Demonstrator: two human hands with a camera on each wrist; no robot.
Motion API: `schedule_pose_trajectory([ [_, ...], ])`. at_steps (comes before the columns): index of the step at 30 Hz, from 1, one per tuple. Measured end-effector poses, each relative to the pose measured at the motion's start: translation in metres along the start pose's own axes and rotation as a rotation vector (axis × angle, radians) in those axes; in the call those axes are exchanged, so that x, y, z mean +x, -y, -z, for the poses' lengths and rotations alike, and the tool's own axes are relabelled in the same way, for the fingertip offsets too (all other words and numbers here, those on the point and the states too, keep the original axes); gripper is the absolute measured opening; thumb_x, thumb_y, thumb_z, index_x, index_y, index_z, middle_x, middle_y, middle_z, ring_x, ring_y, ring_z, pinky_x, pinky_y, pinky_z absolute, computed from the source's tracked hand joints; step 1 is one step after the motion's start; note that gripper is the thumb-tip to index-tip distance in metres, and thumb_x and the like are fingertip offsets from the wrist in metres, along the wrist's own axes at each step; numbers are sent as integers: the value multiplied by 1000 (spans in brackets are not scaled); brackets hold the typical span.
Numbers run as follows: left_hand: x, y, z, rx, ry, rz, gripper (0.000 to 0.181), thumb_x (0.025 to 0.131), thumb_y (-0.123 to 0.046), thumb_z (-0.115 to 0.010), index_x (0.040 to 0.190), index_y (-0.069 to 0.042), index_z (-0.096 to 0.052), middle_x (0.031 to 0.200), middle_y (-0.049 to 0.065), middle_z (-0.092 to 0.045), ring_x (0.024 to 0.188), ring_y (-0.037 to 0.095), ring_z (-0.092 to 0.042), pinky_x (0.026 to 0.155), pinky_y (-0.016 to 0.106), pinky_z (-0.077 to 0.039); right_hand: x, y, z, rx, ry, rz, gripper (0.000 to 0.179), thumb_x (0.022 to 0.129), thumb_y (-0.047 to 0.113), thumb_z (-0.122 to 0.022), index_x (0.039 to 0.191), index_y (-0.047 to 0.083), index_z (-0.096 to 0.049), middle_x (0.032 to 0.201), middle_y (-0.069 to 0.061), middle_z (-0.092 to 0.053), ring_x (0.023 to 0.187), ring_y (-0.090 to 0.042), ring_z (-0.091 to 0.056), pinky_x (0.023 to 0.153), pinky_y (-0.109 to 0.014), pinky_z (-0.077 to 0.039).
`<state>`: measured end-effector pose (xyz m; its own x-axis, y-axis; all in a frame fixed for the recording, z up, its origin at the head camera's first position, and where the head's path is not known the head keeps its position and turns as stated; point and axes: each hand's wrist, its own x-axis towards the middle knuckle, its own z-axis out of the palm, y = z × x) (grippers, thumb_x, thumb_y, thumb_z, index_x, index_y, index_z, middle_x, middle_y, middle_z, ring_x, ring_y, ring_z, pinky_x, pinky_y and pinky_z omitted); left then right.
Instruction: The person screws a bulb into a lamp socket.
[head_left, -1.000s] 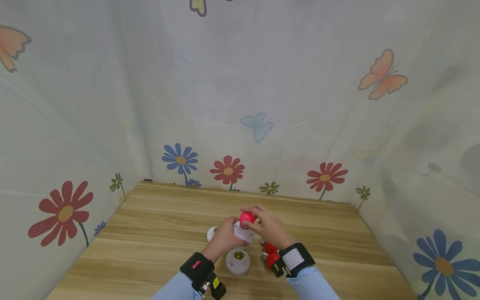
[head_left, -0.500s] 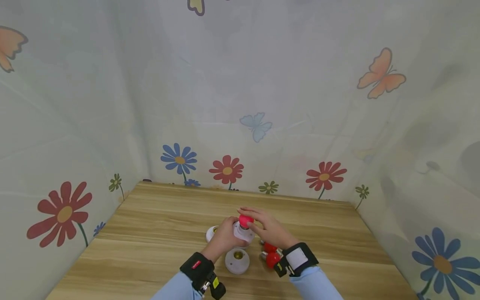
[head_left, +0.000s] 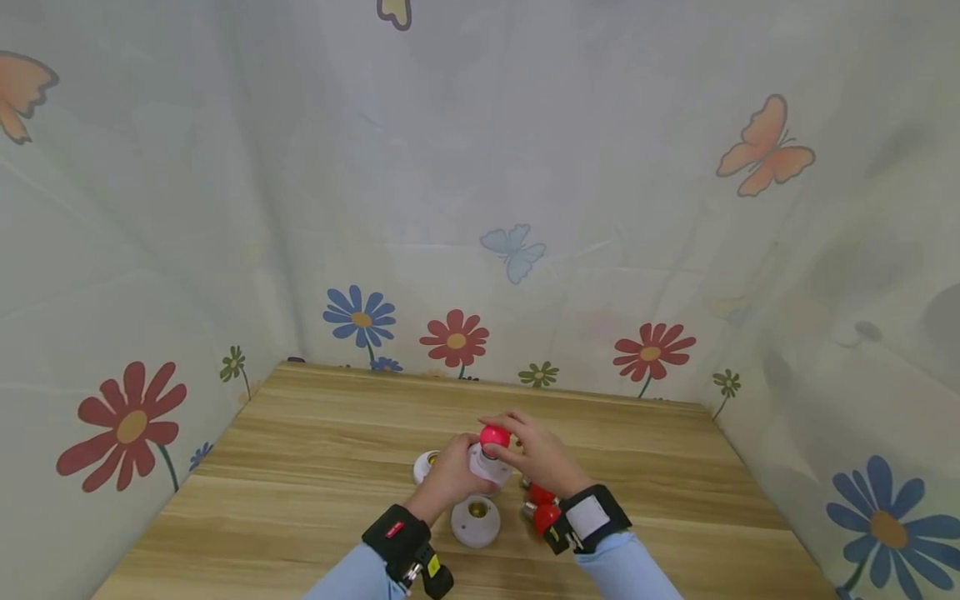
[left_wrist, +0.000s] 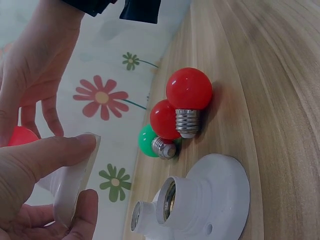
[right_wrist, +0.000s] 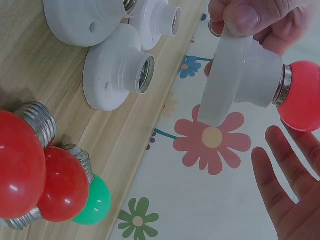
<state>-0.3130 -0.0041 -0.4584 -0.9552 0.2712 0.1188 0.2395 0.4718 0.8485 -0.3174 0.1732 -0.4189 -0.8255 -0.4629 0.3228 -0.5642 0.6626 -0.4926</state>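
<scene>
My left hand (head_left: 450, 479) grips a white lamp holder (right_wrist: 240, 75) by its round base, raised above the table. A red light bulb (right_wrist: 303, 95) sits in the holder's mouth, with part of its metal screw base showing. My right hand (head_left: 551, 458) has its thumb and fingers about that bulb's globe; in the right wrist view the fingers reach toward it and the thumb is out of sight. Below the hands, a white lamp holder (head_left: 476, 522) with a brass-coloured socket stands on the table, and another one (head_left: 423, 467) is partly behind my left hand.
Red bulbs (left_wrist: 189, 89) and a green bulb (left_wrist: 147, 140) lie on the wooden table (head_left: 315, 442), beside and below my right wrist. Several holders stand grouped in the right wrist view. A flower-printed cloth (head_left: 517, 317) rises behind the table.
My right hand's fingers shift slightly over the bulb, reaching a little farther across half a second ago and then drawing back. The left hand keeps the holder in nearly the same place.
</scene>
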Motion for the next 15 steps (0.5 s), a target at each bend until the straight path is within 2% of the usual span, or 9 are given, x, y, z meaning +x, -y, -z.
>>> schedule_pose_trajectory([
  [4, -2, -1, 1, -11, 2, 2, 72, 69, -13, -87, 127, 4, -49, 121, 18, -57, 108, 34, -58, 95, 55, -49, 0, -1, -2, 9, -10, -8, 55, 90, 45, -64, 141, 34, -47, 130, 0, -53, 112, -24, -57, 89, -51, -54],
  [8, -2, 0, 1, -16, 5, -11, 72, 68, -12, -87, 127, 5, -49, 122, 19, -57, 109, 35, -57, 96, 55, -48, -3, -6, -2, 76, -2, 43, 57, 95, 40, -58, 148, 32, -37, 150, 0, -40, 134, -30, -43, 101, -61, -42],
  [12, -1, 1, 1, -10, 1, -26, 74, 68, -13, -87, 128, 6, -49, 122, 20, -57, 110, 35, -58, 96, 54, -48, -4, -10, -1, 114, 37, 132, 48, 99, 32, -53, 146, 25, -44, 153, 2, -39, 141, -28, -34, 107, -64, -33],
  [15, -1, 1, 2, -3, -4, -35, 74, 68, -13, -87, 128, 7, -49, 122, 20, -57, 109, 35, -58, 96, 54, -48, -4, -11, -1, 118, 67, 146, 45, 100, 32, -51, 143, 23, -48, 151, 2, -42, 140, -28, -35, 107, -64, -33],
])
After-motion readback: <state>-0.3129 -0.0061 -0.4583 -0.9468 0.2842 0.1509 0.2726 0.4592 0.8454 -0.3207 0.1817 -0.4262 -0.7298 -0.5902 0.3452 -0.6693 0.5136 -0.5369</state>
